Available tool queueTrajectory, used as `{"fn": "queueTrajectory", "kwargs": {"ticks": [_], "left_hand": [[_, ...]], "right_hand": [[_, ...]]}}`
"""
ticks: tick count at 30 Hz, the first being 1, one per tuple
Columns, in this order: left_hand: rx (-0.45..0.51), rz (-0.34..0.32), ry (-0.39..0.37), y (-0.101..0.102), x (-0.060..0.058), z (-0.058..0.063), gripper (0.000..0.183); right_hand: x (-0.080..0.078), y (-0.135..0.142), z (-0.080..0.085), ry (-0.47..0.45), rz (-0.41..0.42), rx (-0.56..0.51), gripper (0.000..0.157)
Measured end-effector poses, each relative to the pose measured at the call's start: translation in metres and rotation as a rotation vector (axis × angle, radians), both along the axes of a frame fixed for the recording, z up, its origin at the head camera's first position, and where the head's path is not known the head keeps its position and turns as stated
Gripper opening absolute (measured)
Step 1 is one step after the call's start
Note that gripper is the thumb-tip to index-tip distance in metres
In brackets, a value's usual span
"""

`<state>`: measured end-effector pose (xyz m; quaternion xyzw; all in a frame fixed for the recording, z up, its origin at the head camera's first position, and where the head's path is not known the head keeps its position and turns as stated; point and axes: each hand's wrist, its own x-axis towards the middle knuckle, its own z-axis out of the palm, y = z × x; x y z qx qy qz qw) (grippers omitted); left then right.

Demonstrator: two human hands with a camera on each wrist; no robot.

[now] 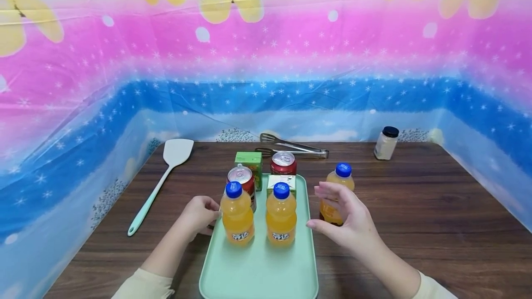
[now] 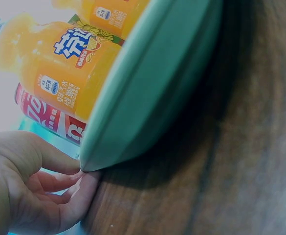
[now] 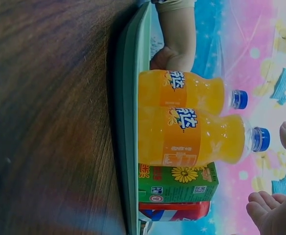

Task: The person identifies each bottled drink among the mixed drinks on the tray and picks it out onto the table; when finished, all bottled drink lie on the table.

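Note:
A light green tray (image 1: 257, 271) lies lengthwise on the table. My left hand (image 1: 200, 217) pinches its left rim between thumb and fingers, as the left wrist view (image 2: 50, 183) shows. Two orange soda bottles with blue caps, a left one (image 1: 238, 216) and a right one (image 1: 281, 216), stand upright on the tray. Behind them are a red can (image 1: 245, 180), a green carton (image 1: 248, 165), a second carton (image 1: 281, 181) and another red can (image 1: 284, 164). My right hand (image 1: 347, 213) hovers right of the tray, fingers apart, holding nothing. It partly hides a third orange bottle (image 1: 341, 180) beside the tray.
On the left lies a spatula (image 1: 168, 167) with a pale green handle. Metal tongs (image 1: 297, 146) rest near the back edge behind the tray. A small jar (image 1: 386, 143) with a black lid stands at the back right. Patterned cloth (image 1: 291, 96) surrounds the wooden table.

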<state>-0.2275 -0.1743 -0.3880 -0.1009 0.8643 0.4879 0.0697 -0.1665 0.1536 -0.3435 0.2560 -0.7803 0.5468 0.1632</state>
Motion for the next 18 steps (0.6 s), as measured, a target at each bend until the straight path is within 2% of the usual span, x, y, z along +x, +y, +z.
{"fn": "queueTrajectory", "kwargs": {"ticks": [11,18], "left_hand": [[0.012,0.007,-0.008,-0.0008,-0.0007,-0.0014,0.008],[0.004,0.009,-0.011,-0.0006,-0.0005,-0.0005,0.008]], "right_hand": [[0.0012,-0.0007,0.0003,-0.054,-0.026,0.003,0.066],[0.0013,-0.0031,0.0010,-0.011,-0.002,0.003,0.065]]}}
